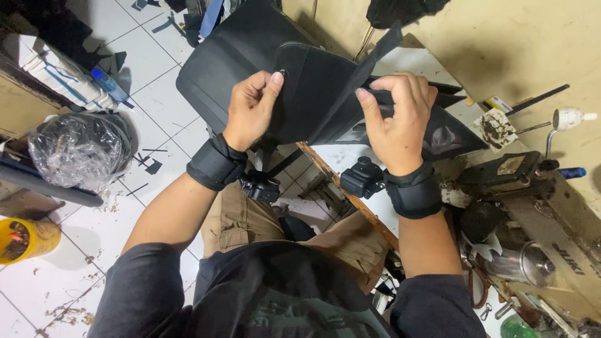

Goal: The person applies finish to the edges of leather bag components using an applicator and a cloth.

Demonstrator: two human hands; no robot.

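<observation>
I hold a large black fabric bag panel (pixel 313 87) up in front of me over my lap. My left hand (pixel 251 107) pinches its left edge between thumb and fingers. My right hand (pixel 397 116) grips the right part, where a black strap (pixel 369 62) runs diagonally upward and folded black pieces stick out to the right. Both wrists wear black bands with small black devices attached.
An old sewing machine (pixel 551 213) and a cluttered white worktable (pixel 413 62) stand at the right. On the tiled floor at the left lie a clear plastic bag (pixel 78 150), a yellow cup (pixel 25 238), a blue-capped bottle (pixel 107 84) and black scraps.
</observation>
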